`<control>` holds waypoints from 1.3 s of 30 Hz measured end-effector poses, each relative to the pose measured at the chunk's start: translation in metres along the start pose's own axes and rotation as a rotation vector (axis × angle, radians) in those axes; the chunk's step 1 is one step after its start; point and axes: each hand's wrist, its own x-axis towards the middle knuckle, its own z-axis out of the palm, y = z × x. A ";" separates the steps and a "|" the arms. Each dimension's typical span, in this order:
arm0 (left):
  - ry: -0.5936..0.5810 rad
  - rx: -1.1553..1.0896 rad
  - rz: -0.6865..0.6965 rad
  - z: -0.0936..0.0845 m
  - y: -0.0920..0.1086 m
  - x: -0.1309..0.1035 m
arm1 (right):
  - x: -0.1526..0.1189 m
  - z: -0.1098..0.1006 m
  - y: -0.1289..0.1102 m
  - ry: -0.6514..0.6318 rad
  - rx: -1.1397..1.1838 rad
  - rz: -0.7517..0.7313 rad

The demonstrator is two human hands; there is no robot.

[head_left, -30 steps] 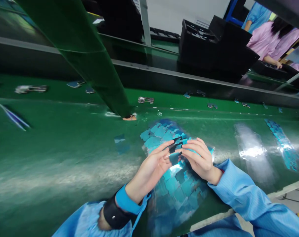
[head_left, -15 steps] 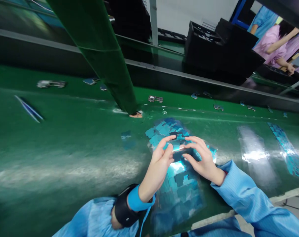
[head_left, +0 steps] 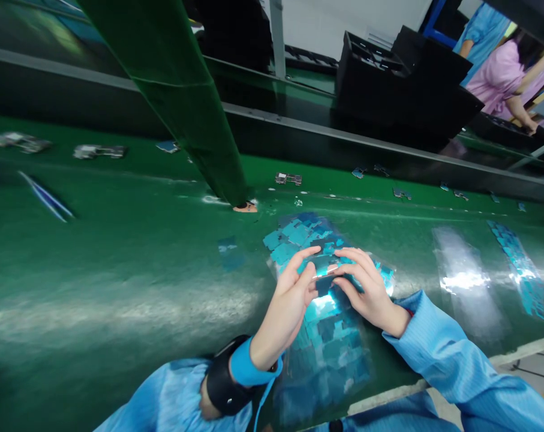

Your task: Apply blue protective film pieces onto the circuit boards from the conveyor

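My left hand is closed, thumb and fingers on the left end of a small flat piece with a shiny edge. At the piece's right end, my right hand pinches with bent fingers. Its exact kind is hard to make out, being small and partly covered by fingers. Below both hands lie many overlapping blue film pieces on clear sheets, spread over the green bench. A black band and a blue wrist strap with a cord circle my left wrist.
Several small circuit boards lie along the green strip at the back. A green-wrapped post rises left of my hands. Tweezers lie far left; a clear sheet lies right. Black boxes and people are beyond.
The circuit boards at the back have shifted slightly right, and another has come into view at far left. My hands keep nearly the same pose over the film pieces.
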 end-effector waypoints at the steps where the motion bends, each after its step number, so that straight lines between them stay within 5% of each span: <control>1: 0.002 -0.027 -0.007 0.000 0.001 0.000 | 0.000 -0.001 0.000 0.018 -0.002 0.002; 7: 0.042 -0.159 -0.134 0.002 0.009 0.000 | 0.000 -0.008 0.000 0.119 -0.026 0.004; 15: 0.002 -0.110 -0.110 0.004 0.005 -0.006 | 0.001 -0.008 -0.010 0.003 -0.174 -0.052; 24: 0.018 -0.264 -0.386 0.004 0.008 -0.004 | -0.004 -0.005 -0.006 0.051 -0.245 -0.315; 30: -0.015 -0.304 -0.417 -0.001 0.004 -0.001 | -0.006 -0.015 -0.007 -0.039 -0.293 -0.489; 39: -0.047 -0.250 -0.281 0.003 0.004 -0.007 | -0.020 -0.001 0.011 -0.005 -0.138 -0.303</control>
